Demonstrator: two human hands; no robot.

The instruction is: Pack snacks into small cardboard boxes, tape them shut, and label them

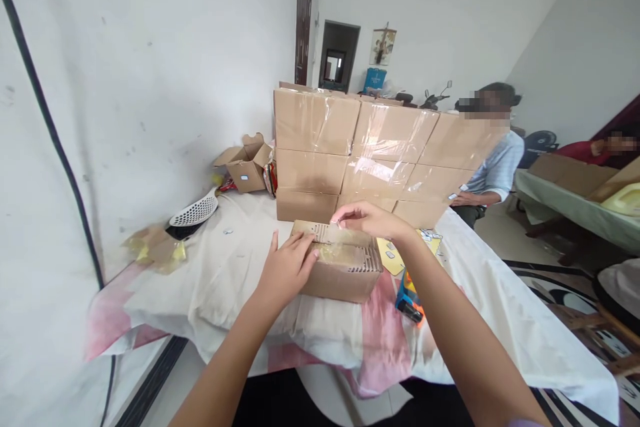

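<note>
A small cardboard box [335, 281] sits on the cloth-covered table in front of me, with ragged, torn-looking patches and clear tape on its top. My left hand [287, 265] lies over the box's left side, fingers stretched apart on the top. Over the far edge of the top, my right hand [367, 220] has its thumb and fingertips pinched together. What sits in that pinch is too small to make out. Right of the box lies a blue and orange tool with a black end [410, 300], partly behind my right forearm, beside a yellow sheet with white labels [393, 257].
Stacked taped cartons [320, 173] form a wall behind the box. On the left are an open carton [245, 163], a white perforated basket [195, 210] and crumpled brown tape [157, 247]. A person in a light blue shirt [500, 160] sits beyond the table; another is farther right.
</note>
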